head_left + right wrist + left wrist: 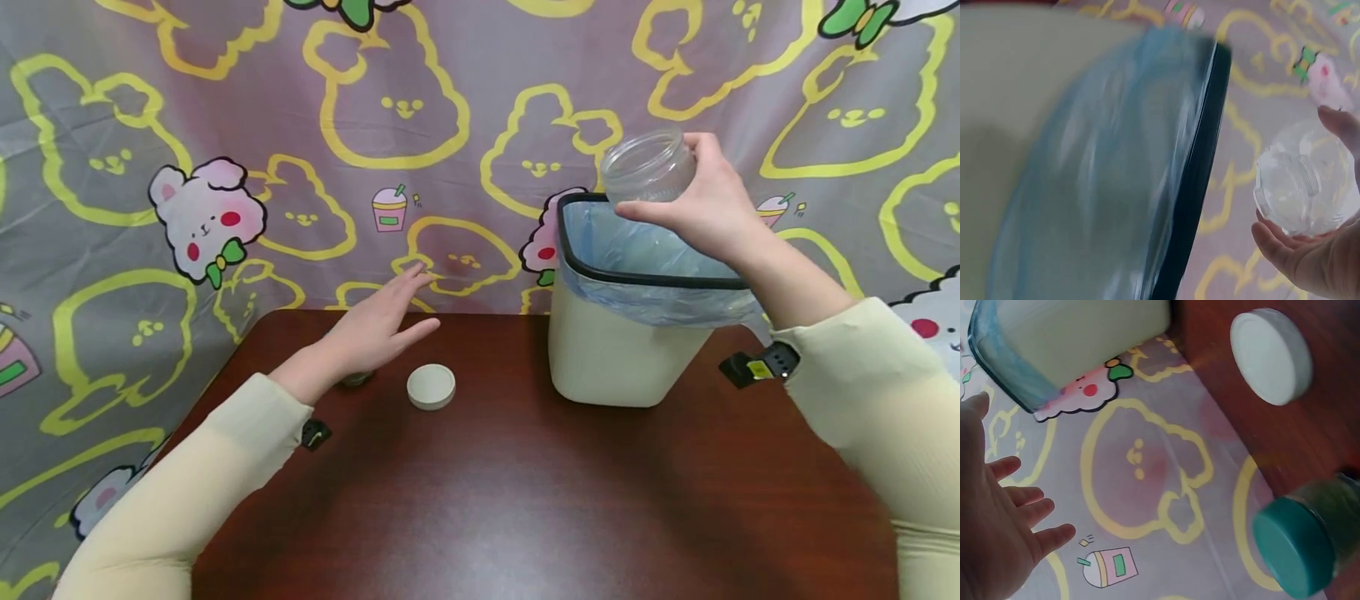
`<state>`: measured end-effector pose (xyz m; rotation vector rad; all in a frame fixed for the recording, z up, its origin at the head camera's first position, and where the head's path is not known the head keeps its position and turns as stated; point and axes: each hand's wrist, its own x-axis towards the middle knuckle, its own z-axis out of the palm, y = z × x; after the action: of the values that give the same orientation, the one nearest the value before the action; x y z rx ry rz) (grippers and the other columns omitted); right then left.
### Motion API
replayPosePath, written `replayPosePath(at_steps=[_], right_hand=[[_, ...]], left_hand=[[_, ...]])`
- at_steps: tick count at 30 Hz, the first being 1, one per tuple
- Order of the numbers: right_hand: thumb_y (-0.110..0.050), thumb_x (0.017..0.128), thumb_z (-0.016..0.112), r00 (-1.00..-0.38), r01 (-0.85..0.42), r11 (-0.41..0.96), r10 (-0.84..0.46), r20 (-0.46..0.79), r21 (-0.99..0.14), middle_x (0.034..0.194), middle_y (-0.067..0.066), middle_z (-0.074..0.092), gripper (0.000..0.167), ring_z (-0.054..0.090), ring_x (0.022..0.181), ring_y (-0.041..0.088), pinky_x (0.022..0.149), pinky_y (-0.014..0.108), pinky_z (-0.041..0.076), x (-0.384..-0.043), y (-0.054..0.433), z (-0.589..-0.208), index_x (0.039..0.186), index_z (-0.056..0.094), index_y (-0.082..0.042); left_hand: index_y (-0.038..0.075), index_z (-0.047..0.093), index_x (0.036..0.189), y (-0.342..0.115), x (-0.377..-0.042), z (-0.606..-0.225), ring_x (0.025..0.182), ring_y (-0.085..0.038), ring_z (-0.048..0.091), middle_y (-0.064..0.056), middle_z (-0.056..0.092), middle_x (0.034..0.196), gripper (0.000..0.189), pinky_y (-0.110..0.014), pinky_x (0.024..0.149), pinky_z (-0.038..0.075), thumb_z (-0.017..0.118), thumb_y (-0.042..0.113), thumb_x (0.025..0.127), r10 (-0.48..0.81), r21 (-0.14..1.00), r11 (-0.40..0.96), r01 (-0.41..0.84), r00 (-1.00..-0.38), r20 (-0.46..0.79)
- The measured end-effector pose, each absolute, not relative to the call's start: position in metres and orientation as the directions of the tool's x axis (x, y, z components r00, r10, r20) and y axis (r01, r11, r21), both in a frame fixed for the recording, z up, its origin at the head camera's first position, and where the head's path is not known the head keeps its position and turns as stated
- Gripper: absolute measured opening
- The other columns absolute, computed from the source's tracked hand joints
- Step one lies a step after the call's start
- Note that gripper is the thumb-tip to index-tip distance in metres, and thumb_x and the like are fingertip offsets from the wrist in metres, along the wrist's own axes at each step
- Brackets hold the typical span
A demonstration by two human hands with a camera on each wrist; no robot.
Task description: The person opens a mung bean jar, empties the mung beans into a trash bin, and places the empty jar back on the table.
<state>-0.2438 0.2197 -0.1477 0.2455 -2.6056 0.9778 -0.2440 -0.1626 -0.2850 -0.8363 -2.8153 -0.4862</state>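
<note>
Jar (647, 171) gripped by right hand (712, 200) could hit the bin (626, 350) below if that grip loosens; left hand (375, 321) outstretched, empty.

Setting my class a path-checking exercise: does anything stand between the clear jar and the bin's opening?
Nothing visible does: the right grip holds the clear jar higher than the bin, whose bag is spread open.

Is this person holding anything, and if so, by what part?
The right hand holds a clear jar by the sides of its body; the left hand holds nothing.
</note>
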Motion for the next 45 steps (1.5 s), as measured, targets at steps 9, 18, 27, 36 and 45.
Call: replayPosePath(at_steps=[9,18,27,36,45], right_hand=[[-0.033,0.075,0.084,-0.891,-0.409,0.6,-0.098,0.444,-0.688,0.131,0.011,0.045,0.09,0.047,0.115,0.026,0.095,0.045,0.037,-0.214,0.171,-0.162,0.141,0.03,-0.005],[-0.023,0.073,0.087,-0.899,-0.436,0.469,-0.188,0.395,-0.768,0.123,0.009,0.054,0.084,0.051,0.113,0.023,0.096,0.04,0.037,-0.207,0.139,-0.221,0.137,0.035,-0.003],[-0.022,0.074,0.086,-0.921,-0.38,0.385,-0.239,0.307,-0.841,0.125,0.011,0.052,0.082,0.049,0.115,0.027,0.098,0.048,0.036,-0.21,0.112,-0.3,0.136,0.036,-0.004],[-0.021,0.075,0.085,-0.945,-0.31,0.306,-0.205,0.256,-0.9,0.126,0.013,0.054,0.081,0.051,0.115,0.027,0.093,0.043,0.042,-0.231,0.093,-0.36,0.135,0.034,-0.004],[-0.03,0.073,0.087,-0.974,-0.226,0.398,-0.087,0.209,-0.889,0.128,0.017,0.048,0.088,0.046,0.117,0.03,0.096,0.046,0.04,-0.242,0.08,-0.387,0.142,0.039,-0.004]], left_hand=[[0.01,0.028,0.152,-0.181,-0.233,-0.296,0.144,-0.028,0.022,-0.011,0.019,0.159,0.075,-0.051,0.107,0.03,0.052,0.054,0.096,0.476,0.229,0.819,0.525,-0.847,0.237],[0.005,0.026,0.151,-0.191,-0.228,-0.311,0.143,-0.03,0.024,-0.015,0.021,0.158,0.079,-0.049,0.109,0.028,0.056,0.052,0.095,0.449,0.253,0.825,0.506,-0.858,0.25],[0.002,0.029,0.15,-0.205,-0.221,-0.327,0.144,-0.033,0.019,-0.017,0.022,0.157,0.079,-0.052,0.111,0.022,0.059,0.05,0.094,0.444,0.247,0.832,0.496,-0.864,0.238],[0.005,0.029,0.15,-0.209,-0.211,-0.339,0.144,-0.031,0.019,-0.014,0.02,0.158,0.081,-0.051,0.11,0.025,0.055,0.056,0.094,0.421,0.301,0.828,0.473,-0.879,0.223],[0.003,0.03,0.149,-0.222,-0.211,-0.351,0.144,-0.033,0.017,-0.017,0.022,0.157,0.076,-0.054,0.111,0.02,0.06,0.047,0.094,0.383,0.305,0.844,0.442,-0.894,0.234]])
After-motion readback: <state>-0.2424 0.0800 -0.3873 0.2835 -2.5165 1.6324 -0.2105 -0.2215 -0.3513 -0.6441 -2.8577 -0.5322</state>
